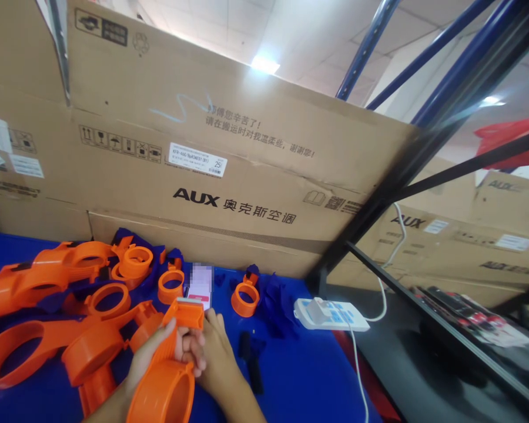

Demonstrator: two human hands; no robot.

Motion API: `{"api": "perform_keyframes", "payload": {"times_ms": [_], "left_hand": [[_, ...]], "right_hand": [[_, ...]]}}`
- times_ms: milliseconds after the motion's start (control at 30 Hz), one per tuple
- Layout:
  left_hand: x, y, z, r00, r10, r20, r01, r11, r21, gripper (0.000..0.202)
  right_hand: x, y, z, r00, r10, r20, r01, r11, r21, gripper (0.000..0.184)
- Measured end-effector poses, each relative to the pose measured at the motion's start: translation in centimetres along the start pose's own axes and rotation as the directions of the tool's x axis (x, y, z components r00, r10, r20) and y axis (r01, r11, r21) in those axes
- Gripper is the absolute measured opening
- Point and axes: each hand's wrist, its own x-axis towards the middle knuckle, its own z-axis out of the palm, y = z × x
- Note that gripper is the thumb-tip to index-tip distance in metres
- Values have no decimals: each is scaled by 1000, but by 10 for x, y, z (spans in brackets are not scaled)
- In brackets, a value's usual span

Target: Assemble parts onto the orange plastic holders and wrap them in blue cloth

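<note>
An orange tape dispenser (161, 390) with a pale metal strip across its head is held up at the bottom centre. My left hand (152, 351) is closed around its handle, the fingertips curling out on the right side. Beside the dispenser's head is my right hand (219, 352), its fingers bent and partly hidden, so what they grip cannot be made out. Just beyond the hands lies a phone (201, 286) with a lit, partly blurred screen. More orange tape dispensers (94, 351) are heaped to the left, and a smaller orange dispenser (245, 299) stands to the right of the phone.
Dark blue scraps (278, 305) and black cylindrical pieces (252, 361) lie on the blue table surface (291, 376). A white power strip (332, 314) with cables sits at the right edge. Large cardboard boxes (247, 176) wall off the back. A slanting metal rack frame (357, 235) stands right.
</note>
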Motion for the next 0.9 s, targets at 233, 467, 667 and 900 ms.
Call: {"api": "perform_keyframes", "payload": {"times_ms": [233, 467, 667, 900], "left_hand": [[5, -7, -3, 1000, -14, 25, 11, 994, 110, 48], [10, -26, -1, 966, 151, -208, -94, 961, 262, 37], [11, -29, -4, 955, 131, -268, -16, 920, 392, 46], [10, -30, -2, 939, 130, -319, 2, 924, 383, 63]], "right_hand": [[-8, 14, -28, 944, 143, -299, -57, 959, 278, 26], [-18, 21, -54, 760, 370, -534, -12, 830, 558, 27], [-21, 13, -48, 871, 140, -470, 120, 869, 481, 25], [-20, 14, -37, 866, 22, -500, 199, 901, 385, 32]]}}
